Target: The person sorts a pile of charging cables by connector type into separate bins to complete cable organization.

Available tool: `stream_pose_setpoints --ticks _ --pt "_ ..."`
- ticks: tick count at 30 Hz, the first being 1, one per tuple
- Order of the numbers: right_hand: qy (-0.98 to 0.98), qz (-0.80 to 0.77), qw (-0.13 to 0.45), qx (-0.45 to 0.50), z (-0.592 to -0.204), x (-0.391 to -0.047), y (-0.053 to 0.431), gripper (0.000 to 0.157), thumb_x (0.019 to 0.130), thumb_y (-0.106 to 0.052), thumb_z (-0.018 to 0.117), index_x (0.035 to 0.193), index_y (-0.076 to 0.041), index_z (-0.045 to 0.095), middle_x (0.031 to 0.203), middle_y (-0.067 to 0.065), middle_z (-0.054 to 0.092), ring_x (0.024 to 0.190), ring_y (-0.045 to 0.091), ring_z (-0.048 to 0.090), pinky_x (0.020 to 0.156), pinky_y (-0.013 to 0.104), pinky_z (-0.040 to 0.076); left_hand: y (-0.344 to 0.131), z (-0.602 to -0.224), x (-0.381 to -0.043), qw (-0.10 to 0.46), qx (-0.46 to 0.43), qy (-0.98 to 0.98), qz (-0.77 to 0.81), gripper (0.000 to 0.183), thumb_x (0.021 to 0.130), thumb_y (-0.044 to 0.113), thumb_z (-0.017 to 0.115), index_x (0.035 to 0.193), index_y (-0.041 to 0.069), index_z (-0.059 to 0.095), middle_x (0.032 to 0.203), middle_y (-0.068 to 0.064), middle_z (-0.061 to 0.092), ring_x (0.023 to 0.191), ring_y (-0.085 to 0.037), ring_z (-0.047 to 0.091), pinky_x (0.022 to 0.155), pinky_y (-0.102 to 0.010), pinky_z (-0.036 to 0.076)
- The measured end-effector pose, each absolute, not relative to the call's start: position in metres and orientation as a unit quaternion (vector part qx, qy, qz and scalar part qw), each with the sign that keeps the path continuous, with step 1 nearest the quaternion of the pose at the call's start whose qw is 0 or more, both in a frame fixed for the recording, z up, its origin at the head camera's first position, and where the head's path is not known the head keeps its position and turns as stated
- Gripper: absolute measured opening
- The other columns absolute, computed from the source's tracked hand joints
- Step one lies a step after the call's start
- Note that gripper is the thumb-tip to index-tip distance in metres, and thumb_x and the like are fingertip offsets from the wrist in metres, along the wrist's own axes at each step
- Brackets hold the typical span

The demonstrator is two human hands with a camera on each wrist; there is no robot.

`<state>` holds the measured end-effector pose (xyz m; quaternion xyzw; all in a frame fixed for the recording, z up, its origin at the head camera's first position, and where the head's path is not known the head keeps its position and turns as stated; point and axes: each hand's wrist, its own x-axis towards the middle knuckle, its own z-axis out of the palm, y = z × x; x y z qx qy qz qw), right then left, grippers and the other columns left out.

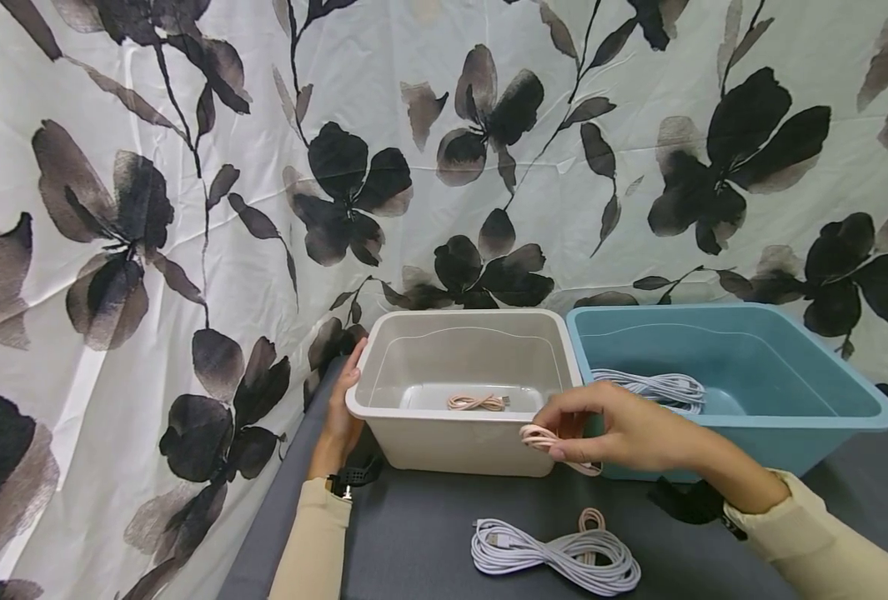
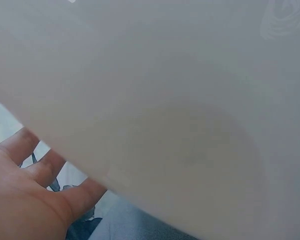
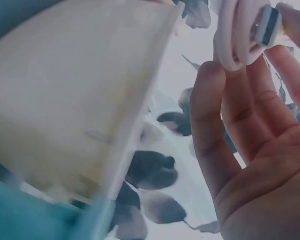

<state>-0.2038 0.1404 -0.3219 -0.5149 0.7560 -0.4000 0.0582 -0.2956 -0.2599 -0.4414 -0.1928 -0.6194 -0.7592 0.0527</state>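
pink coiled cable (image 1: 539, 437) being pinched by the right hand (image 1: 624, 429) at the beige bin (image 1: 464, 454) front rim, bin's left side being steadied by the left hand (image 1: 342, 408) with fingers laid flat against it, white cable bundle (image 1: 556, 557) lying on the counter (image 1: 413, 533)

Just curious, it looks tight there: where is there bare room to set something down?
Bare dark tabletop lies between the left sleeve and the white cable bundle. The beige bin's floor is free left of its pink cable. It is crowded near the right hand, at both bins' front.
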Motion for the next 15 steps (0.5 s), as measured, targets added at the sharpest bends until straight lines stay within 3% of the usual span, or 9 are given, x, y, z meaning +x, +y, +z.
stream_pose_setpoints --ticks 8,15 --pt "0.795 -0.367 0.070 -0.478 -0.289 -0.227 0.136 0.020 0.091 -0.024 0.066 0.111 -0.024 0.067 0.084 -0.007 0.065 0.071 0.010 0.059 0.059 0.026 0.050 -0.259 -0.439 -0.295 0.051 -0.189 -0.618 -0.762 0.057 0.097 0.028 0.030 0.153 0.026 0.023 0.160 0.004 0.022 0.147 -0.021 0.020 0.116 -0.055 0.009" --pt "0.815 -0.341 0.100 -0.457 -0.274 -0.257 0.128 0.022 0.090 -0.031 0.067 0.111 -0.027 0.068 0.089 -0.004 0.067 0.078 0.014 0.062 0.065 0.031 0.053 -0.259 -0.439 -0.294 0.052 -0.190 -0.619 -0.760 0.059 0.097 0.027 0.028 0.155 0.019 0.018 0.160 0.004 0.022 0.148 -0.021 0.019 0.116 -0.051 0.012"
